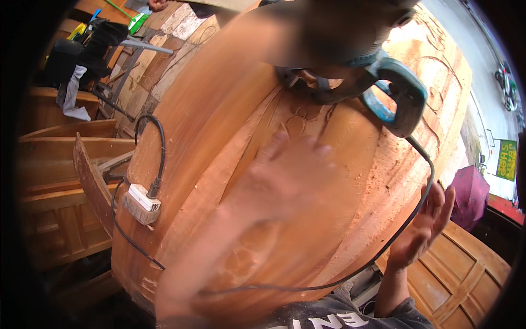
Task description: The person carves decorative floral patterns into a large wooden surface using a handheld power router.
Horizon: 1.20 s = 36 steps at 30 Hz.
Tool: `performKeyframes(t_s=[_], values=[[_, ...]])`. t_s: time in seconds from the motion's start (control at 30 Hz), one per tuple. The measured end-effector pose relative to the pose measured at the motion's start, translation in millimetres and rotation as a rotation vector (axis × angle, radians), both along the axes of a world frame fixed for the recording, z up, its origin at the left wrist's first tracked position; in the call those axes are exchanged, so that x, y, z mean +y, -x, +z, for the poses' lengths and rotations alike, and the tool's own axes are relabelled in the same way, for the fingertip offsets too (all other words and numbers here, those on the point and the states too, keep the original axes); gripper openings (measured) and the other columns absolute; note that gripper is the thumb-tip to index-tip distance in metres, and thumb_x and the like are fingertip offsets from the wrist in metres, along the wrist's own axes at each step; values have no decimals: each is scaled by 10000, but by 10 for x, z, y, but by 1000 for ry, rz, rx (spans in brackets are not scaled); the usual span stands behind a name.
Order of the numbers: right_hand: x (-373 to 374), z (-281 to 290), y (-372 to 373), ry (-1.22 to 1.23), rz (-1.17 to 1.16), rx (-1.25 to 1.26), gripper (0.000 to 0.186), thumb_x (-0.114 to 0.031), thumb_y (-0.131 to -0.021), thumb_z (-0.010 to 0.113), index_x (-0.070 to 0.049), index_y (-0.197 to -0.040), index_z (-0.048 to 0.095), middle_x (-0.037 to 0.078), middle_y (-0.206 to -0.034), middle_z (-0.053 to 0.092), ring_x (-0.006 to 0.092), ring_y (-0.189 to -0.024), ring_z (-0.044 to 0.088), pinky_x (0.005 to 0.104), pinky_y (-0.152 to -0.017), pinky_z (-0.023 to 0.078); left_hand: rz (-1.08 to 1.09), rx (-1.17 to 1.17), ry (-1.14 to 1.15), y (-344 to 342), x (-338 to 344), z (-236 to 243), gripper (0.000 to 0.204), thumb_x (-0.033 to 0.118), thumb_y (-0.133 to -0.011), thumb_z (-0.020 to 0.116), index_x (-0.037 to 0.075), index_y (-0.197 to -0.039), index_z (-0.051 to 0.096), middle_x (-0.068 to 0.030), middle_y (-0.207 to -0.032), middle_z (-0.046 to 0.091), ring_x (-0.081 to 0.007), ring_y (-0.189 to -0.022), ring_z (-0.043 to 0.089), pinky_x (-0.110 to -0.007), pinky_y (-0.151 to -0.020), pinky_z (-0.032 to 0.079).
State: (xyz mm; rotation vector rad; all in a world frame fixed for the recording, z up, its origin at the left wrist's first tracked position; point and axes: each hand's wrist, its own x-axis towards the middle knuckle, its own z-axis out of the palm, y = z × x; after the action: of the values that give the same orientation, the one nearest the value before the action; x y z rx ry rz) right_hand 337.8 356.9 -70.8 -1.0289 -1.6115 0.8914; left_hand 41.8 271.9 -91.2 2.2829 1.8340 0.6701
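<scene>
My left hand (pixel 296 170) is over the middle of a large carved wooden panel (pixel 203 142), its fingers stretched out and smeared by motion. Whether it touches the wood I cannot tell. To the right, my right hand (pixel 419 233) is raised by the panel's edge with its fingers apart, holding nothing. A black cable (pixel 405 222) runs close beside that hand, curving to a corded power tool with a blue loop handle (pixel 408 90) on the panel's far part. A blurred patch hides much of the tool, so its exact kind is unclear. Shavings and dust lie on the wood.
A white socket block (pixel 143 204) with a black plug sits on the panel's left edge. Wooden drawer-like parts (pixel 55 164) stand at left, and a panelled wooden door (pixel 449 274) at lower right. Farther right are a purple umbrella (pixel 468 197) and a green sign (pixel 506 159).
</scene>
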Motion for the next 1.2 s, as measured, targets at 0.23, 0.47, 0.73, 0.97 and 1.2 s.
performKeyframes(t_s=[0.23,0.47,0.73,0.97,1.2], values=[[524,714,569,-385,-3,-1020,698,-450,-855,822,-144,-1443,603,189,-1516,494,362,-1434,436,501,-1184,328,670,-612,-248,704,505,-127,331,287,-1101,488,16,-1004,650,-85,-1017,713,-211,-970,672,-385,-930,533],[951,438,1159,-162,223,-407,769,-339,-854,859,-114,-1497,502,169,-1334,653,275,-1242,636,418,-1033,524,402,-1444,-335,1064,1551,196,589,548,-1094,403,98,-1454,519,-55,-1195,650,-161,-998,626,-311,-799,507],[1593,45,1015,351,494,-115,393,-227,-892,835,-39,-1206,692,37,-883,702,135,-779,671,284,-713,545,125,-1366,-275,1428,1733,-454,559,478,-1077,510,108,-1497,499,-12,-1189,665,-134,-959,663,-278,-835,530],[1407,-51,1042,251,372,-37,365,-206,-942,751,-19,-1248,687,-1,-799,604,88,-674,543,264,-613,448,25,-1389,-370,1482,1778,-466,502,427,-1072,537,93,-1446,527,-14,-1185,669,-135,-977,664,-289,-864,532],[1284,-23,1060,237,395,-63,382,-246,-963,714,-41,-1284,685,-27,-713,511,73,-633,481,255,-598,404,-34,-1425,-450,1499,1800,-458,445,377,-1066,563,78,-1395,556,-17,-1181,672,-135,-995,665,-301,-894,535]])
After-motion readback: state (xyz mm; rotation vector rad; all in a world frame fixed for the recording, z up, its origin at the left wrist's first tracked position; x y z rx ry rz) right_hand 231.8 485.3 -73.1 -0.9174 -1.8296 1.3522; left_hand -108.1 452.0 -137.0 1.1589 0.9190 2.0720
